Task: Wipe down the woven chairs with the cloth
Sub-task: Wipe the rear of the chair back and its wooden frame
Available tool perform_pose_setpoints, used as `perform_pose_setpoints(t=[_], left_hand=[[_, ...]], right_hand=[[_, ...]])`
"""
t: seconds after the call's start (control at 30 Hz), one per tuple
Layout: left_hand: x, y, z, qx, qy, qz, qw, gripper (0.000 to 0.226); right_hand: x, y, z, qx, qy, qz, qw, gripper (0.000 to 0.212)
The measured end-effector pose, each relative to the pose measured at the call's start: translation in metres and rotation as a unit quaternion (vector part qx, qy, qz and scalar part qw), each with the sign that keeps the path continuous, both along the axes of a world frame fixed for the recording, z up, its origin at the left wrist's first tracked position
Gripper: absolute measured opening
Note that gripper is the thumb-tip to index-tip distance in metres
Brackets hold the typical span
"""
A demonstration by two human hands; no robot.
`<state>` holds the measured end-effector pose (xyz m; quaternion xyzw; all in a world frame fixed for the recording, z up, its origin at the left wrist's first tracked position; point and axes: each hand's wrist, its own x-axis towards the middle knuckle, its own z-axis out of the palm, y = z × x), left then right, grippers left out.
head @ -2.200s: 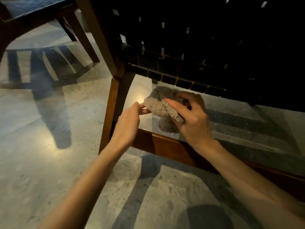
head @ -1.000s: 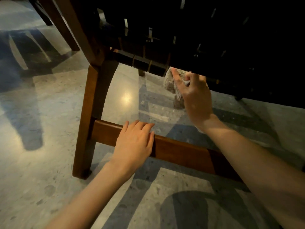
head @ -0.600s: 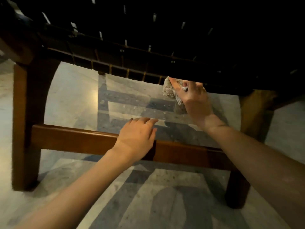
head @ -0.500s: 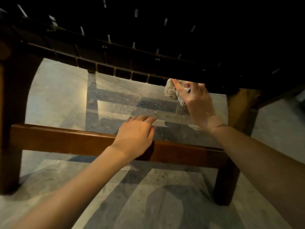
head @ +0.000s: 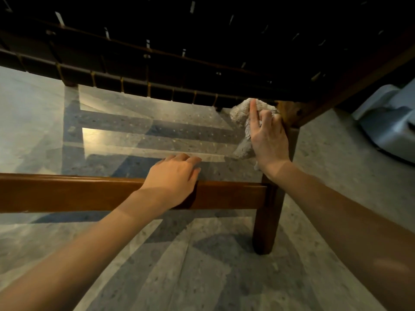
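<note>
Now R hand (head: 268,140) grips cloth (head: 241,111) at 1 o'clock, index straight, pressing it under the woven seat (head: 157,70) beside the leg (head: 267,221), prob. to wipe that corner. L hand (head: 173,178) lies loose, holding nothing, on low rail (head: 67,193) at 6 o'clock, likely bracing.

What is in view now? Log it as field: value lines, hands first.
left hand: rests on the rail, fingers relaxed over its top
right hand: grips the cloth, index finger straight
cloth: pressed to the lower edge of the seat, beside the top of the leg; its tail hangs down
seat: dark woven underside, overhead
rail: wooden, joins the leg at right
floor: speckled stone, striped with shadow
far right: pale grey object, unclear
</note>
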<state>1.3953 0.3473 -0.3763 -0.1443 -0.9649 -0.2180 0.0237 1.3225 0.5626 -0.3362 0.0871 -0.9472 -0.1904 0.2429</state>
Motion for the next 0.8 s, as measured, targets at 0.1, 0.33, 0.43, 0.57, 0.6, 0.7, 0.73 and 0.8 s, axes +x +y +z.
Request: perform_pose_setpoints(t=[0.1,0.33,0.43,0.57,0.6,0.7,0.73,0.8], left_hand=[[0.002,0.001,0.002,-0.002,-0.006,-0.001,1.0,0.042],[0.012,-0.015,0.0,-0.014,0.012,0.004,1.0,0.043],[0.018,-0.034,0.002,-0.006,0.018,0.015,1.0,0.044],[0.032,-0.059,0.02,0.036,0.055,0.053,0.996,0.045],[0.036,-0.066,0.026,0.049,0.053,0.067,0.995,0.047],[0.052,-0.094,0.048,0.041,0.068,0.093,0.993,0.052],[0.06,-0.104,0.054,0.038,0.083,0.102,0.991,0.051],[0.079,-0.124,0.066,0.058,0.088,0.135,0.985,0.048]], right_hand=[[0.002,-0.007,-0.004,-0.049,-0.017,-0.036,0.998,0.072],[0.008,-0.024,-0.001,-0.148,-0.123,-0.142,0.971,0.074],[0.018,-0.037,0.007,-0.186,-0.163,-0.114,0.962,0.075],[0.046,-0.073,0.016,-0.217,-0.178,0.029,0.959,0.083],[0.055,-0.086,0.019,-0.238,-0.188,0.067,0.951,0.083],[0.081,-0.126,0.027,-0.285,-0.229,0.175,0.914,0.075],[0.089,-0.141,0.028,-0.31,-0.245,0.204,0.896,0.071],[0.103,-0.17,0.03,-0.378,-0.286,0.243,0.846,0.065]])
